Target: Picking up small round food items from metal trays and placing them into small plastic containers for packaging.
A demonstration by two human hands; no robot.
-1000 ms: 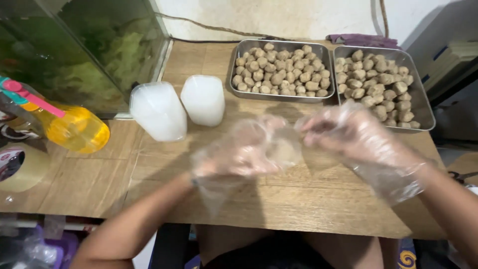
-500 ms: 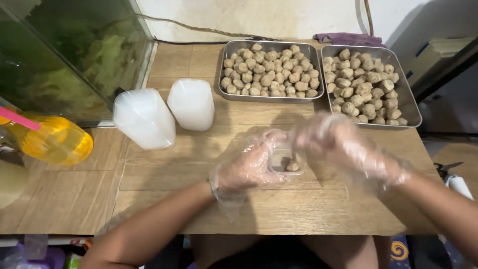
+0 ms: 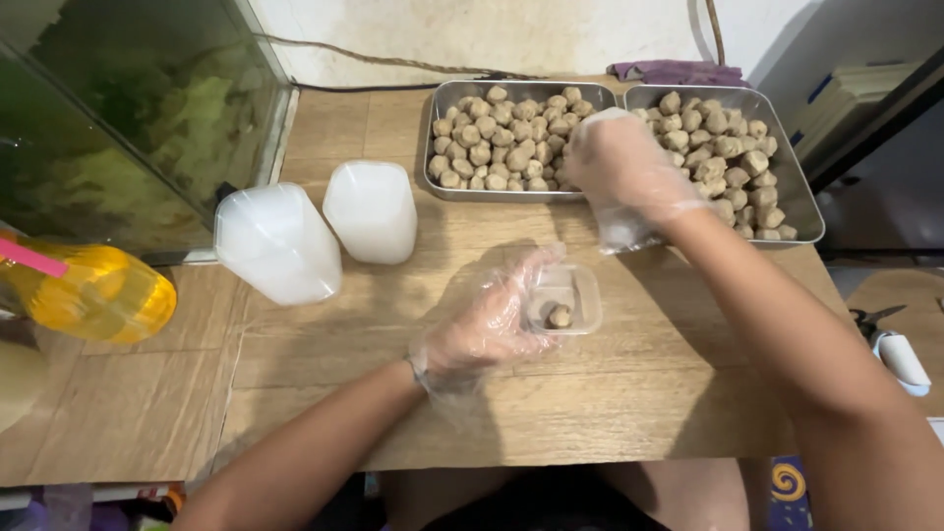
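We look down at a wooden worktop [image 3: 590, 393] from our head camera. Both our hands wear thin clear plastic gloves.

Our left hand [image 3: 492, 320] curls around the near side of a small clear tub [image 3: 570, 298] that sits on the worktop, fingers wrapped on its left wall. One brown ball [image 3: 560, 316] lies inside the tub.

Our right hand [image 3: 615, 162] reaches forward over the gap between two steel trays, fingers bent downward. It hovers at the right end of the left tray [image 3: 438, 128] and the left edge of the right tray [image 3: 796, 197]. We cannot tell whether it pinches anything.

Both trays are heaped with the same brown balls and stand side by side at the far edge, well beyond the tub.

To the left of the trays lie two stacks of clear tubs [image 3: 369, 211] on their sides. Further left sits a yellow bottle [image 3: 93, 292], and behind it a glass tank [image 3: 128, 108].
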